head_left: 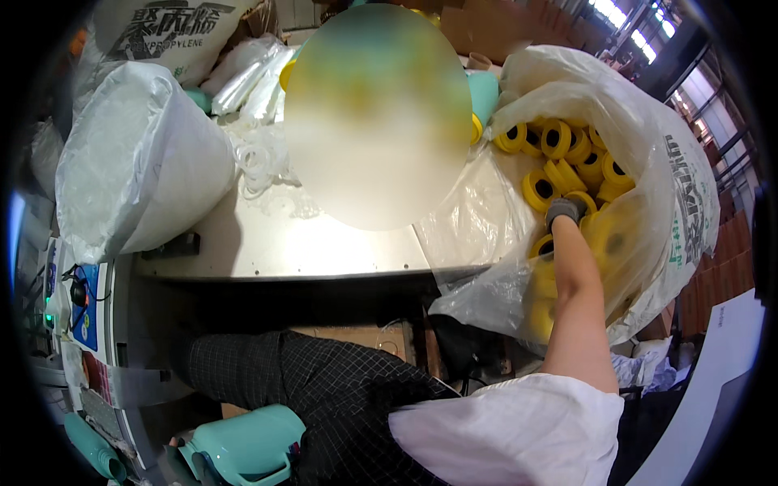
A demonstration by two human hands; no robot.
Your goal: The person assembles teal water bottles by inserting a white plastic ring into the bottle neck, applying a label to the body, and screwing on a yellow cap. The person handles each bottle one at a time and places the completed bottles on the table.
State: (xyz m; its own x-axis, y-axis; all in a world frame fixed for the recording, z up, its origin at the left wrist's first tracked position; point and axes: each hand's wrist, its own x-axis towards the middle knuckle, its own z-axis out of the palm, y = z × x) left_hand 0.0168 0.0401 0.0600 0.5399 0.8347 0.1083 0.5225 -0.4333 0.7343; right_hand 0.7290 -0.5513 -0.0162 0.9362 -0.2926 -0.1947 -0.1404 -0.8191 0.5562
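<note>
White sleeve [559, 413], nearest the viewer, leads to the right hand [565, 209], set among yellow rings [557, 139] inside the open bag [648, 105]. Its fingers are partly hidden at the rings; whether they pinch one cannot be told. Rings lie all around this hand, and none shows lifted clear, so the fetching appears unfinished. Left hand [206, 468], gloved, lies against one end of a teal jug [251, 437]; how firmly its fingers close cannot be told. No yellow ring is visible on this jug, which suggests that its fitting remains to be done. Just left of that hand, a second jug [93, 449] shows a bare, open mouth. Well beyond both hands, a blurred patch covers much of the table [340, 251], so any finished pieces there cannot be counted.
</note>
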